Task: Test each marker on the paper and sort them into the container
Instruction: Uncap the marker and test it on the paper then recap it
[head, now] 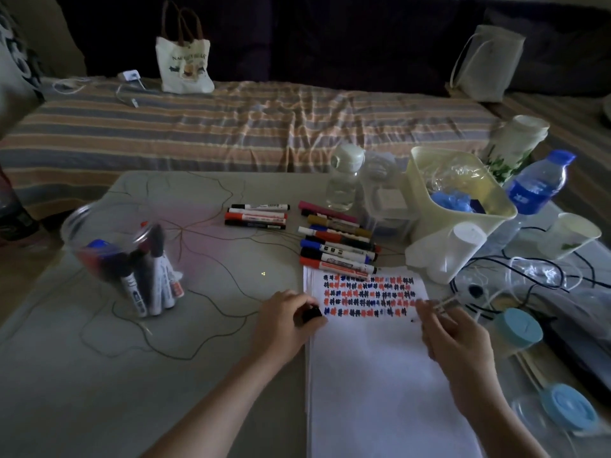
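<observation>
A white paper [380,375] lies on the table, its top part filled with rows of red, blue and black scribbles. My right hand [456,345] grips a marker [443,305], blurred, with its tip just over the paper near the last row. At the sheet's left edge my left hand [284,322] pinches a black cap [310,314]. Several capped markers [337,246] lie in a pile above the paper, and three more [256,215] lie to their left. A clear round container [112,239] at the left holds several markers standing on end.
A cream bin [463,200] with plastic and blue items, two water bottles [535,186], cups and tangled cables crowd the table's right side. Blue-lidded jars [519,328] stand near my right wrist. A striped bed with a tote bag [185,61] lies behind.
</observation>
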A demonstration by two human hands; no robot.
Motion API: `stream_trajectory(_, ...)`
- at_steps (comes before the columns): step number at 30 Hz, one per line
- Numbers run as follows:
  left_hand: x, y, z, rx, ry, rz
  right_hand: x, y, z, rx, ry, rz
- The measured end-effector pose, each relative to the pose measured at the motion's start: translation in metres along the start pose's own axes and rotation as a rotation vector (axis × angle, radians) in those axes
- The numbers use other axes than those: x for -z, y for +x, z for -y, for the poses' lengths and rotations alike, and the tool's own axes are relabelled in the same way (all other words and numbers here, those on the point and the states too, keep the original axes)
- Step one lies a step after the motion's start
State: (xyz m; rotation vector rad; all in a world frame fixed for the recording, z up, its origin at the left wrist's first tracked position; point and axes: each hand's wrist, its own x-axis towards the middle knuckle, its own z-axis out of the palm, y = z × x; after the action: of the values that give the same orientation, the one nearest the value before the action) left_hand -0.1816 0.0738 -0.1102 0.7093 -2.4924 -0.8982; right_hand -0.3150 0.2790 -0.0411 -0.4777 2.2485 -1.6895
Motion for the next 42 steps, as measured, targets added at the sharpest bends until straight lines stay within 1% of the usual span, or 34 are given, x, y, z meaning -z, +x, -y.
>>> stream_trajectory(3,-0.006,-0.001,0.003,-0.051,0.062,-0.072,0.004,0.014,-0.012,0.019,-0.105,-0.101)
stream_trajectory(7,-0.009,0.001,0.003,-0.034,0.068,-0.115,0.012,0.031,-0.022,0.023,-0.064,-0.073)
stream_trajectory(13,-0.013,0.004,0.010,-0.043,0.054,-0.115,0.005,0.054,-0.036,0.053,-0.260,-0.088)
stream_trajectory(19,-0.013,0.002,0.013,-0.058,0.061,-0.116,0.001,0.046,-0.051,0.041,-0.221,-0.184)
stream_trajectory(23,-0.011,0.002,0.012,-0.045,0.052,-0.098,0.001,0.048,-0.055,0.014,-0.264,-0.225)
stream_trajectory(26,-0.011,0.002,0.010,-0.044,0.044,-0.100,0.001,0.050,-0.057,0.020,-0.313,-0.206)
stream_trajectory(30,-0.011,0.003,0.011,-0.040,0.049,-0.093,-0.001,0.052,-0.062,0.028,-0.307,-0.181)
stream_trajectory(36,-0.011,0.002,0.013,-0.047,0.061,-0.085,-0.001,0.052,-0.064,0.079,-0.321,-0.193)
stream_trajectory(42,-0.011,0.002,0.012,-0.044,0.056,-0.101,0.000,0.054,-0.066,0.071,-0.308,-0.213)
